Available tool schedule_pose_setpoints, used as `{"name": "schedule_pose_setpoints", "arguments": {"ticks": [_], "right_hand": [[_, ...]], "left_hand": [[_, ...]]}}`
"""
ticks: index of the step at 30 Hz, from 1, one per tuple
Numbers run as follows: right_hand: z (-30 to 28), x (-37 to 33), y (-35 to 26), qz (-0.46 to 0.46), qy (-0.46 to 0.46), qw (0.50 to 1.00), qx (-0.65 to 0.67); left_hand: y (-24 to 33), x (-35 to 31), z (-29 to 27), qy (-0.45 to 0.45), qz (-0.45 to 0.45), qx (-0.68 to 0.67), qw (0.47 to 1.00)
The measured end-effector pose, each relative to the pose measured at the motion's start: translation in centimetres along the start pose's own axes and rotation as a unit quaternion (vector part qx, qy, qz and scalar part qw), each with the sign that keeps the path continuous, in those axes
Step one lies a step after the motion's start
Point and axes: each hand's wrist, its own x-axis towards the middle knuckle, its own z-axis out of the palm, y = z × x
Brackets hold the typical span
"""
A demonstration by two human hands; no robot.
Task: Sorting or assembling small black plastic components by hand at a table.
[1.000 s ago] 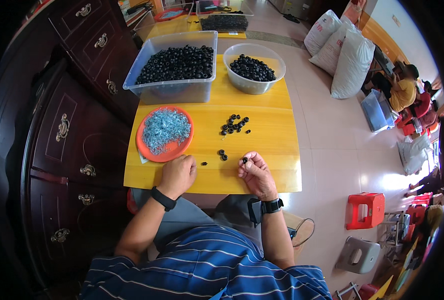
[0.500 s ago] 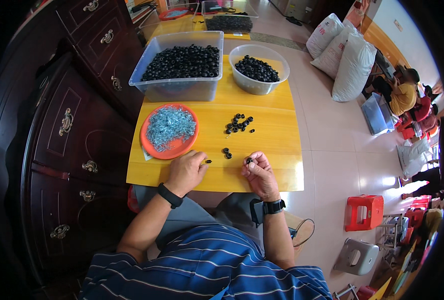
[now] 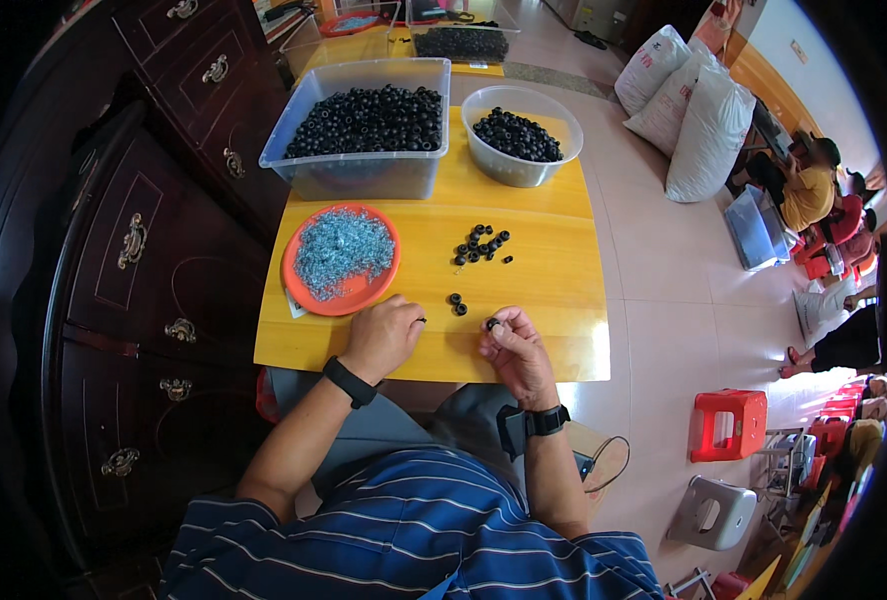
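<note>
The right hand is positioned above the near edge of the bench. Its thumb and fingers pinch a black ring. The left hand is at the near left, palm down, with its fingers curled. A small black piece is at the left fingertips; whether it is gripped or only touched cannot be told.

Principal relation: the black ring lies directly right of the small black piece, almost level with it, across a short bare gap. The small piece appears to point rightward, but it is partly covered and its long axis is uncertain. The left hand is nearer to it.

Two loose rings lie between the hands, slightly farther out. A black cluster lies beyond them. An orange plate of bluish bits is just beyond the left hand.
</note>
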Motion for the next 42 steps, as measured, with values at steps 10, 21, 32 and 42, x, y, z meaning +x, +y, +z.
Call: {"name": "schedule_pose_setpoints", "arguments": {"ticks": [10, 21, 32, 42], "right_hand": [[0.3, -0.4, 0.4, 0.015, 0.02, 1.0, 0.0], [0.6, -0.7, 0.5, 0.025, 0.042, 0.999, -0.007], [1.7, -1.3, 1.7, 0.065, -0.022, 0.993, 0.095], [1.7, -0.9, 2.5, 0.115, -0.079, 0.978, 0.154]], "left_hand": [[-0.4, -1.0, -1.4, 0.021, -0.031, -0.035, 0.999], [0.5, -2.4, -2.6, -0.037, -0.046, -0.031, 0.998], [0.2, -3.8, -0.6, -0.04, -0.01, -0.001, 0.999], [0.4, -3.9, -0.9, -0.016, -0.017, -0.036, 0.999]]}}
